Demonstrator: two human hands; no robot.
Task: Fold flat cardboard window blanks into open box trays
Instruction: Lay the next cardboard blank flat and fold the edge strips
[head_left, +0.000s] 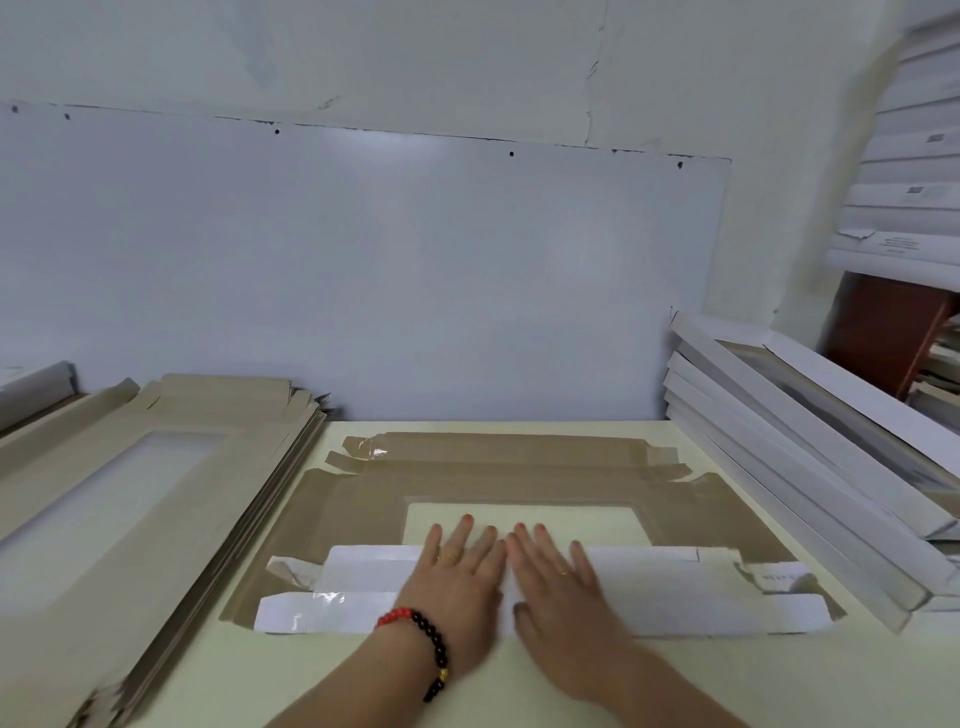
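Note:
A flat brown cardboard window blank (358, 512) lies on the pale table in front of me, its rectangular window in the middle. Its near flap (675, 592) is folded over toward the window and shows its white glossy side. My left hand (457, 577), with a red and black bead bracelet on the wrist, presses flat on that white flap. My right hand (563, 587) lies flat beside it, fingers straight, also pressing the flap. The fingertips of both hands reach over the window edge.
A stack of flat brown window blanks (130, 499) lies at the left. Folded white trays (800, 467) lean stacked at the right. A white wall panel (415, 270) stands behind the table (519, 686). White boxes (919, 156) are shelved at far right.

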